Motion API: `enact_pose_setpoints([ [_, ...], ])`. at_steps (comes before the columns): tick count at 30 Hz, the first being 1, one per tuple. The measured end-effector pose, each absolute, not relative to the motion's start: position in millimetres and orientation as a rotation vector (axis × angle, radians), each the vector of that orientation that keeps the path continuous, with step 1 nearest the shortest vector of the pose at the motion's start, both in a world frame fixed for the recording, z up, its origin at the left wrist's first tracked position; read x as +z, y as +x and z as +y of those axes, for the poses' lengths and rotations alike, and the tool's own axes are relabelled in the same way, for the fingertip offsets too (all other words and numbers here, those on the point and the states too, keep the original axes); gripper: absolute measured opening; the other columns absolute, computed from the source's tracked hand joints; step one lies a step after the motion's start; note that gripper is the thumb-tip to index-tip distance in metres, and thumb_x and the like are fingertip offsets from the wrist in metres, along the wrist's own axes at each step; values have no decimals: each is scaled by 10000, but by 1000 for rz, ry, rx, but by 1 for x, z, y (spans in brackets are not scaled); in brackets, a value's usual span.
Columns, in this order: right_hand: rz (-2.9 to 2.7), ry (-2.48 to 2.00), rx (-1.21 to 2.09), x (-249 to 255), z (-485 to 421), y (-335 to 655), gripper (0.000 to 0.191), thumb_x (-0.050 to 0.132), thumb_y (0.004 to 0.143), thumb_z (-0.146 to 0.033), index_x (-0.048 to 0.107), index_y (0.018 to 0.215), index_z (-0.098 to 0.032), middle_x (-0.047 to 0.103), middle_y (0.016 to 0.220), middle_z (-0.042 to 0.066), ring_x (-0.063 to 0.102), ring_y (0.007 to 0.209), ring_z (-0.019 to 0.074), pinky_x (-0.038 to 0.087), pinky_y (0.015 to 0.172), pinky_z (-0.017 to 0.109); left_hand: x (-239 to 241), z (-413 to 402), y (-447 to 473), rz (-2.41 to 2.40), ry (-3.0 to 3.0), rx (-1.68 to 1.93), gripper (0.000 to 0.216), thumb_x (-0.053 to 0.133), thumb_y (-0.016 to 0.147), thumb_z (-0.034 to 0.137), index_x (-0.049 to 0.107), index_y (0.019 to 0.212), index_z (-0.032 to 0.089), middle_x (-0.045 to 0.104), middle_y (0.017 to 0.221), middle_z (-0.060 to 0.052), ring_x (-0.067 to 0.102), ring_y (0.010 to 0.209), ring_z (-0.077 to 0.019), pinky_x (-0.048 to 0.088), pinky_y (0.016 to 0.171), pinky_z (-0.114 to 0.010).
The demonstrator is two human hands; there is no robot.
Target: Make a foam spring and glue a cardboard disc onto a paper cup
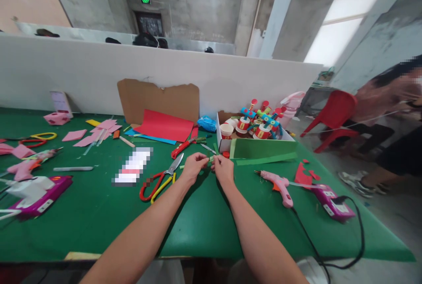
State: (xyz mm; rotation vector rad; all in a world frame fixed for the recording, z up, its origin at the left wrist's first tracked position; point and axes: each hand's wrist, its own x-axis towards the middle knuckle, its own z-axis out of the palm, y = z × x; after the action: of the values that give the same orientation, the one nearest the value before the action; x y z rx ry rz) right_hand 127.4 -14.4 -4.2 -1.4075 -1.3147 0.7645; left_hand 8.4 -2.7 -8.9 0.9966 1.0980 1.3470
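Between my two hands is a small strip of green paper [211,158], pinched at both sides. My left hand [195,167] holds its left end, the fingers pressed together. On the other end the fingers of my right hand [223,169] are closed. Parts of the strip are hidden by the fingertips. Just left of my left hand lie red-handled scissors [158,183] and a yellow-handled pair [165,189]. Behind the hands a red-handled tool [180,147] rests by a dark green coiled paper spring [199,140]. Longer green paper strips [267,159] lie right of my right hand.
A box [263,147] holds paper-cup figures. A pink glue gun [278,186] and purple power strip [332,205] are at right, their cable looping over the table edge. Another glue gun [26,167] and power strip [49,196] stand left. Someone sits beyond a red chair [334,114].
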Motion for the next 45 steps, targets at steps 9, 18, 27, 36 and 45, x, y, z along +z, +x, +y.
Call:
enact_pose_setpoints([
  [9, -1165, -1343, 812, 3, -15, 131, 374, 546, 775, -489, 616, 534, -212, 599, 468, 5, 545, 446, 143, 440, 516, 259, -7, -1, 4, 1043, 918, 1336, 335, 804, 482, 334, 575, 648, 154, 541, 527, 42, 488, 477, -76, 362, 492, -213],
  [18, -714, -981, 1524, 1, -10, 127, 201, 796, 537, -262, 683, 671, -164, 641, 546, -21, 583, 510, 90, 516, 595, 224, -3, -3, 2, 859, 791, 1223, 367, 853, 472, 261, 589, 693, 133, 609, 629, 6, 566, 551, -88, 441, 572, -230],
  [27, -642, -877, 1599, -3, -11, 125, 268, 846, 522, -263, 693, 717, -159, 671, 603, -21, 604, 557, 70, 536, 645, 199, 0, -4, 5, 897, 786, 1276, 373, 853, 435, 278, 600, 665, 129, 619, 613, 10, 565, 546, -87, 454, 567, -229],
  [36, -627, -875, 1559, -6, -12, 119, 315, 868, 489, -286, 699, 725, -164, 670, 624, -24, 600, 572, 71, 529, 638, 201, -4, -3, 5, 944, 831, 1310, 322, 828, 461, 264, 603, 646, 126, 606, 589, 11, 542, 529, -82, 430, 557, -228],
  [45, -632, -926, 1501, -6, -13, 116, 339, 860, 462, -273, 688, 731, -160, 666, 633, -31, 588, 572, 74, 514, 643, 220, -2, -4, 7, 976, 818, 1318, 387, 863, 392, 297, 614, 633, 126, 615, 573, 11, 547, 513, -88, 432, 550, -229],
])
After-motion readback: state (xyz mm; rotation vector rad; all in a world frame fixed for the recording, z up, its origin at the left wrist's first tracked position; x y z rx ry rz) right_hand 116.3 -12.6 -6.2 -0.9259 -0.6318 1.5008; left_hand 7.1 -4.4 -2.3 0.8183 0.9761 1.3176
